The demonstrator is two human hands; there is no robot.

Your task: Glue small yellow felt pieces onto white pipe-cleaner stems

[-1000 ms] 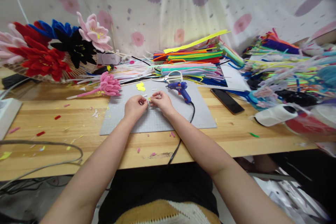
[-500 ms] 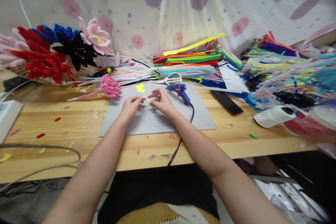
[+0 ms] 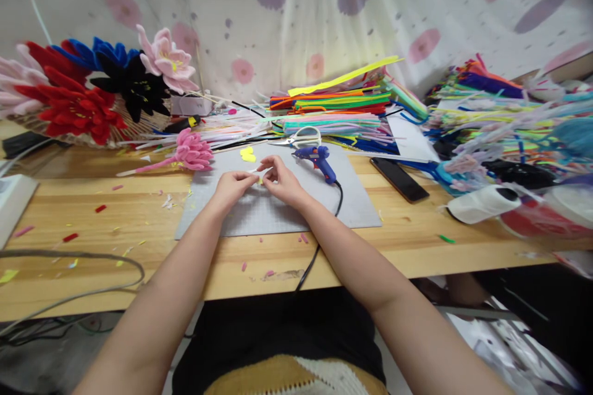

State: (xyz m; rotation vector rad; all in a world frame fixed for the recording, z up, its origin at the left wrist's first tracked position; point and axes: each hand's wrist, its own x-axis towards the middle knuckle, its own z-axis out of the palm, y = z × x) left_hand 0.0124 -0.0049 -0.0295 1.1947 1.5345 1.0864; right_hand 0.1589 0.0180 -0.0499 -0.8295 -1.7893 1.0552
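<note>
My left hand (image 3: 233, 189) is closed in a pinch above the grey cutting mat (image 3: 278, 222). A thin white strip (image 3: 252, 171) sticks out at its fingertips. Facing it, my right hand (image 3: 285, 185) is bent, with thumb and fingertips together at a small yellow piece (image 3: 260, 181). The fingertips of both hands almost meet, and the fingers partly hide what they hold. Just beyond them lie bright yellow cut pieces (image 3: 248, 154). To the right of my right hand, a blue glue gun (image 3: 319, 160) rests on the mat, with white-handled scissors (image 3: 306, 137) behind it.
A pink pipe-cleaner flower (image 3: 192, 151) lies left of the mat, near a bunch of fuzzy flowers (image 3: 78, 108). Bundles of coloured pipe cleaners (image 3: 333, 105) line the back. A phone (image 3: 398, 179) and a white spool (image 3: 484, 203) are on the right. The glue gun's black cord (image 3: 308, 271) crosses the table edge.
My left hand has shifted slightly right, closer to my right hand. The fingers of my right hand have moved a little over the small yellow piece. Other things stay in place.
</note>
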